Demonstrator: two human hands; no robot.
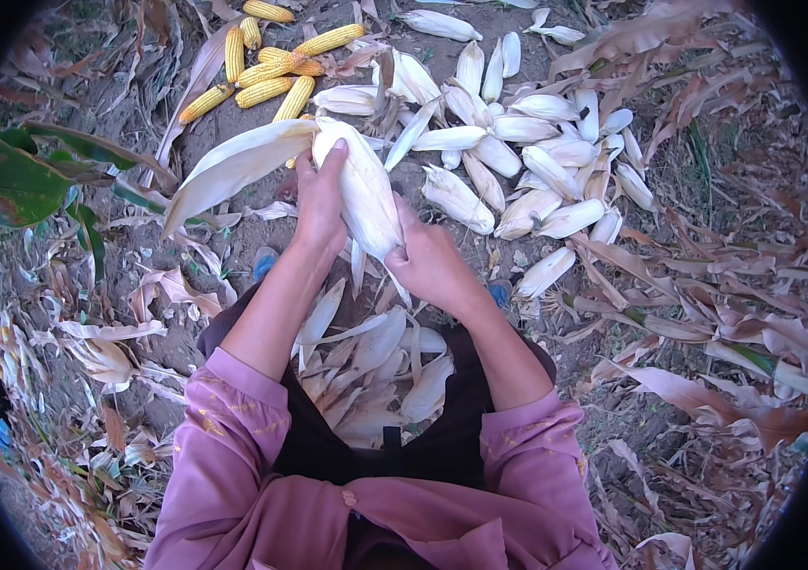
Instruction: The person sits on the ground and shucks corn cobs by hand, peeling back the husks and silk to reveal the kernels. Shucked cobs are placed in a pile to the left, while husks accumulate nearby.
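Observation:
Between both hands I hold an ear of corn (pixel 360 192) still wrapped in pale dry husk. My left hand (pixel 320 203) grips its upper end, thumb lying on the husk. A peeled-back husk leaf (pixel 236 160) sticks out from that end to the left. Around the lower end, my right hand (pixel 422 256) is closed, its thumb pressing on the husk. Past my hands at the upper left lie several bare yellow corn cobs (pixel 268 69). To the right spreads a heap of unpeeled ears (pixel 518 139) in whitish husks.
Loose stripped husks (pixel 375 356) are piled on the ground between my legs. Dry corn stalks and leaves (pixel 725 328) cover the right side. A green leaf (pixel 8 178) reaches in from the left. One husked ear (pixel 546 272) lies near my right shoe (pixel 499 292).

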